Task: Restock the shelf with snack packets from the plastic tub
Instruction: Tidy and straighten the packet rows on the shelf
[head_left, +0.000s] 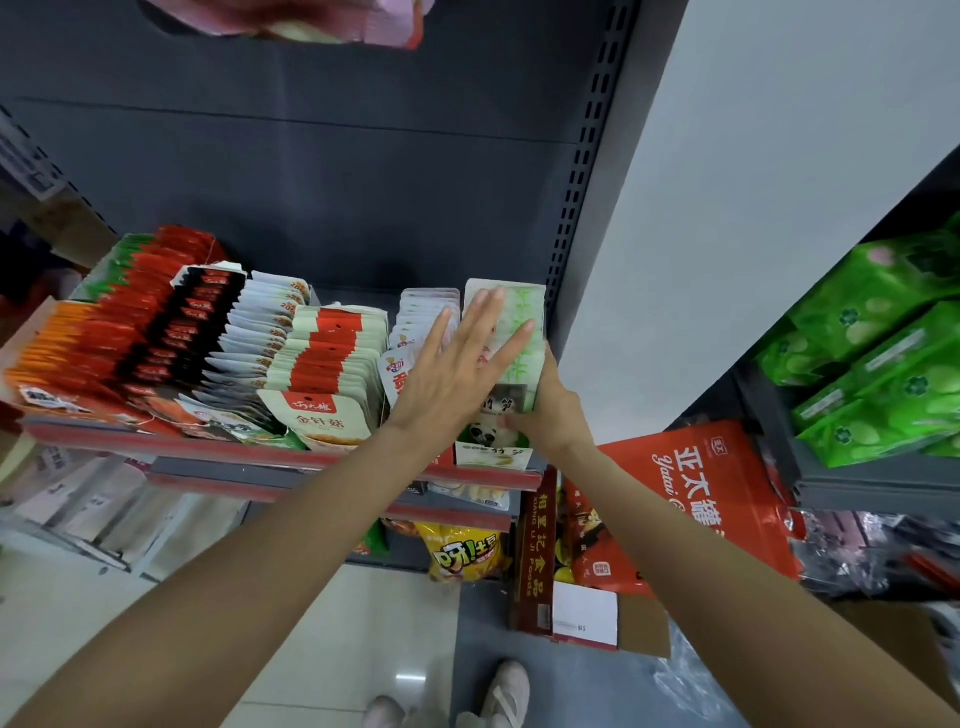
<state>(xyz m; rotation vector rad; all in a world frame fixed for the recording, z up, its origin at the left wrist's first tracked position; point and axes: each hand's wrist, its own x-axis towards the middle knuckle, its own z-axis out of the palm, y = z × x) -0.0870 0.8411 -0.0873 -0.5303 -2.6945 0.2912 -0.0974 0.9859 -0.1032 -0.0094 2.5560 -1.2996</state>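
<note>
Several pale green-and-white snack packets (511, 332) stand upright, stacked.

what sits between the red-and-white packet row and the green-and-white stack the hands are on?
In the head view, one row of pale white packets stands between the red-and-white packet row and the green-and-white stack; the left hand partly covers it.

My grey shelf (291, 460) with its red front strip crosses the middle left of the frame, carrying upright rows of snack packets (322, 358): orange at far left, then red, black, white, and green-white at its right end.
</note>
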